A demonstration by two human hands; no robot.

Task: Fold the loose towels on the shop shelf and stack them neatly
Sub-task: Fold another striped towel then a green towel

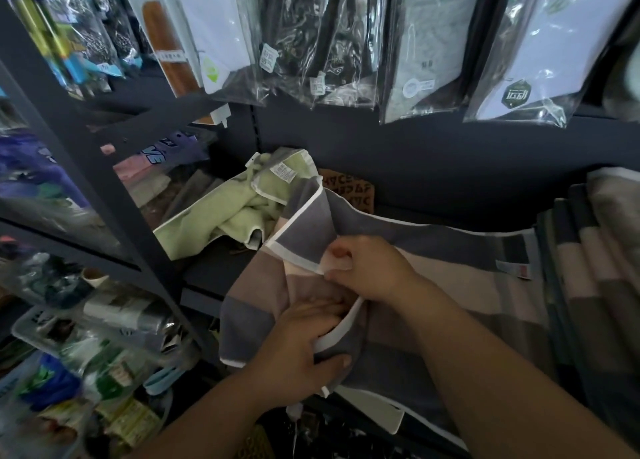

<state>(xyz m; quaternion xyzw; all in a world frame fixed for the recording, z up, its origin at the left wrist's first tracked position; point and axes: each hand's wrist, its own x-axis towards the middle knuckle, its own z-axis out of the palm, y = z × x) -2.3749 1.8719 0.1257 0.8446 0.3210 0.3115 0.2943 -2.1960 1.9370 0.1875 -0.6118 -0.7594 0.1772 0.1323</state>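
Note:
A grey, pink and beige checked towel [443,285] with a white border lies spread across the dark shelf [207,271] and hangs over its front edge. My right hand [367,268] pinches a white-edged corner of it near the middle. Just below, my left hand [304,341] grips another white-bordered edge, thumb on top and fingers tucked under the cloth. A crumpled light green towel [221,212] sits loose behind, at the shelf's left. Folded checked towels [595,250] are stacked at the right.
Bagged goods [408,43] hang on the back wall above the shelf. A dark upright post [104,181] separates this bay from crowded shelves of packets and bottles [104,337] at the left. A brown patterned item [353,188] lies behind the towel.

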